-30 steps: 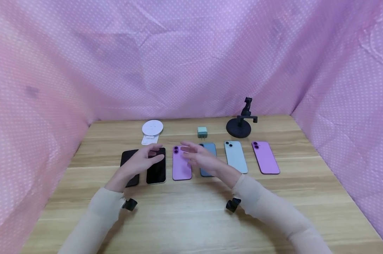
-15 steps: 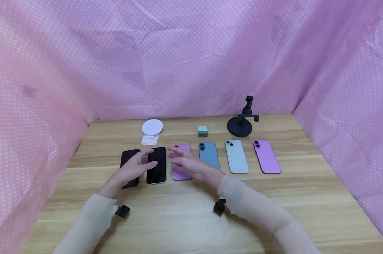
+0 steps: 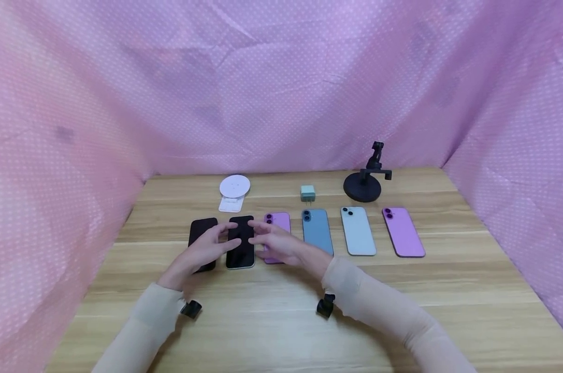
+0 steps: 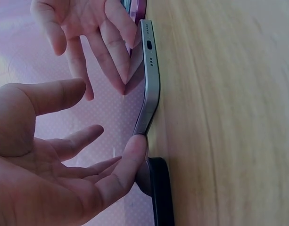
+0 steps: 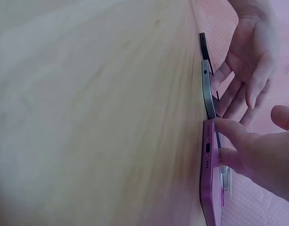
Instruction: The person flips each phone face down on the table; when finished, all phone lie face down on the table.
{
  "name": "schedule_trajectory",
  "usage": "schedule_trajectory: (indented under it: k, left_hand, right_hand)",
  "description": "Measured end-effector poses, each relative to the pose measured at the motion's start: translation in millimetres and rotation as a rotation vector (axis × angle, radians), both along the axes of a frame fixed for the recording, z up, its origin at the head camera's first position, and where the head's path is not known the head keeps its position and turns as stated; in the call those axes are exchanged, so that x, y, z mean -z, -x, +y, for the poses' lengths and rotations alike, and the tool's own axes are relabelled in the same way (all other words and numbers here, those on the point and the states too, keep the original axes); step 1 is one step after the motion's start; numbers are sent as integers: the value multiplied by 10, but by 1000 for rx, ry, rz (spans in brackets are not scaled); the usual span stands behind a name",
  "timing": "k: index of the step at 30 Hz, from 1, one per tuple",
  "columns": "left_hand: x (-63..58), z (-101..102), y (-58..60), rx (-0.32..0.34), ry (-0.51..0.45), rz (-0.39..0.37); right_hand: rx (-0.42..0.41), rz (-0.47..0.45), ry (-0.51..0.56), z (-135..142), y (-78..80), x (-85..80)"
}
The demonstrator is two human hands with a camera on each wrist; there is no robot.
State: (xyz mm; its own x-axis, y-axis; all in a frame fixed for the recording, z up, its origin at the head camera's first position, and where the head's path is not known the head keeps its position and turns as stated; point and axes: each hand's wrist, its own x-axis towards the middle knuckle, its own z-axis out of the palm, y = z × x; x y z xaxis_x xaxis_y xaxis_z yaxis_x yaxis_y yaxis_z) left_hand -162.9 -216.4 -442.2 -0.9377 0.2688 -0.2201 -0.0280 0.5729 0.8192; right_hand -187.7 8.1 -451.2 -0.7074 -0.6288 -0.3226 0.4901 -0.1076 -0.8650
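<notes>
Honestly, low, even fingertip contact on both long edges looked best for the silver-edged phone (image 3: 241, 255).
It lay screen-up on the counter (image 3: 262, 321), between left hand (image 3: 203, 251), over the black phone (image 3: 200, 227), and right hand (image 3: 283, 245), over the purple phone (image 3: 283, 219) beside it. Both had fingers spread, gripping nothing. Couldn't tell whether any fingertip touched its edges.

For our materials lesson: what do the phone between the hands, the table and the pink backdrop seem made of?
Phone: probably a glass front, black and glossy with reflections; its smooth silvery edge suggests metal.
Table: wood or wood-look laminate, lightly shiny, from its streaky grain and glare.
Backdrop: likely matte fabric, from its folds and creases.
</notes>
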Motion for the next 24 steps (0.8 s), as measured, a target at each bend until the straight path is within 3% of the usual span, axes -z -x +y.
schedule_trajectory:
  k: [11,24]
  left_hand:
    - [-26,-27,38,-8,11,-13]
    - [-34,-23,26,-31,-82,-43]
  right_hand:
    - [28,-35,51,-10,12,-14]
    - [55,-124,133,62,36,-52]
